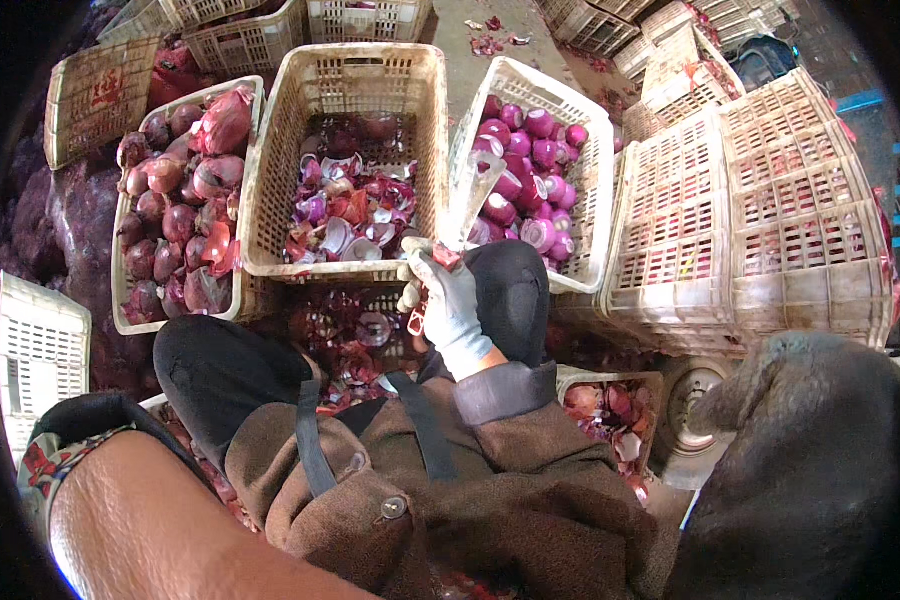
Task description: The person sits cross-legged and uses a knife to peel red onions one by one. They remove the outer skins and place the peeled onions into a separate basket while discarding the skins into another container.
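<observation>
My right hand (444, 296), in a white work glove with a blue-grey cuff, is closed around the reddish handle of a knife (474, 196). The broad, pale blade points up and away from me, in front of the near-left wall of a crate (606, 225) of peeled purple onions (538, 154). Beside the hand stands a taller plastic crate (345, 51), with onion skins and trimmings (356, 206) in its bottom. Farther left, a crate (125, 300) is heaped with unpeeled red onions (166, 217). My left hand is out of view.
Stacked crates (727, 202) rise at the right, and more crates (247, 41) stand behind. Loose skins (345, 322) lie between my knees. A bare limb (157, 510) fills the lower left; a dark-clothed knee (810, 450) is at the lower right. A white crate (41, 367) stands left.
</observation>
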The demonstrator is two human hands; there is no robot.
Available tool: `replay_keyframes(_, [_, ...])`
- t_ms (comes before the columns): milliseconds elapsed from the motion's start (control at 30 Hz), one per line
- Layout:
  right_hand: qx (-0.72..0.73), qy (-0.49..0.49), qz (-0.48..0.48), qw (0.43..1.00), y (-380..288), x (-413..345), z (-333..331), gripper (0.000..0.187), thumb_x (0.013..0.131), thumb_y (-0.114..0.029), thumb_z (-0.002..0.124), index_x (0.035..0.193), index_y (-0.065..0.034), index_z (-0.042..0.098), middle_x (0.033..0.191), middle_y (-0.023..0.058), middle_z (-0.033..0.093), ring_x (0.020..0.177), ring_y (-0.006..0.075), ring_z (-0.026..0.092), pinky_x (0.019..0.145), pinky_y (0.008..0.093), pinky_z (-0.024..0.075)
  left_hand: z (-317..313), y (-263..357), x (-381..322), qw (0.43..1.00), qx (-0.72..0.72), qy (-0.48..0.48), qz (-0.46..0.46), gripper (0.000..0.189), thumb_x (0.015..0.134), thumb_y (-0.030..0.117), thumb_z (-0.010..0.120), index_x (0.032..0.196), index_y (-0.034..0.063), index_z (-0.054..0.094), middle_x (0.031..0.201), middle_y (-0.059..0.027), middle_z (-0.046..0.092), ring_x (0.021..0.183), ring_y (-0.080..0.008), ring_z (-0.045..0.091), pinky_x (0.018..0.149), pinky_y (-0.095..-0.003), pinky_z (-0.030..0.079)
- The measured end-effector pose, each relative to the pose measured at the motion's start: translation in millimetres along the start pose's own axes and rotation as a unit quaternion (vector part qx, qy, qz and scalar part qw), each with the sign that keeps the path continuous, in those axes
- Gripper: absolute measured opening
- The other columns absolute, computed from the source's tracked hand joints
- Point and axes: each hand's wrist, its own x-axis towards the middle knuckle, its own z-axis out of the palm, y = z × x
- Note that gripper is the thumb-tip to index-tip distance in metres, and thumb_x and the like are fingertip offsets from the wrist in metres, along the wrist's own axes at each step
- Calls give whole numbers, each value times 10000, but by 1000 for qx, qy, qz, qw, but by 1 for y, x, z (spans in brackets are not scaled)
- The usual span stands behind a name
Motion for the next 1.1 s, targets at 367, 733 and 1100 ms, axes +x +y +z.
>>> replay_keyframes(367, [-41, -5, -11, 999, 7, -3, 7, 209, 918, -132, 610, 1109, -47, 618, 755, 43, 637, 475, 105, 549, 429, 271, 489, 32, -7, -61, 992, -35, 80, -91, 429, 933, 119, 582, 1320, -35, 482, 1063, -74, 620, 948, -137, 583, 852, -270, 466])
replay_keyframes(733, [-3, -31, 7, 999, 9, -1, 3, 166, 921, -147, 620, 1055, -49, 631, 741, 35, 630, 460, 88, 543, 414, 245, 475, 62, -21, -109, 939, -33, 224, -260, 409, 937, 128, 570, 1304, -37, 495, 1062, -79, 624, 949, -143, 585, 854, -274, 467])
replay_keyframes(1100, [-25, -15, -3, 1000, 14, 1, 10, 112, 912, -125, 610, 989, -48, 634, 717, 50, 605, 412, 114, 535, 347, 239, 422, 71, -28, -109, 926, -26, 248, -284, 392, 942, 137, 558, 1288, -39, 508, 1061, -84, 628, 951, -150, 588, 856, -278, 467])
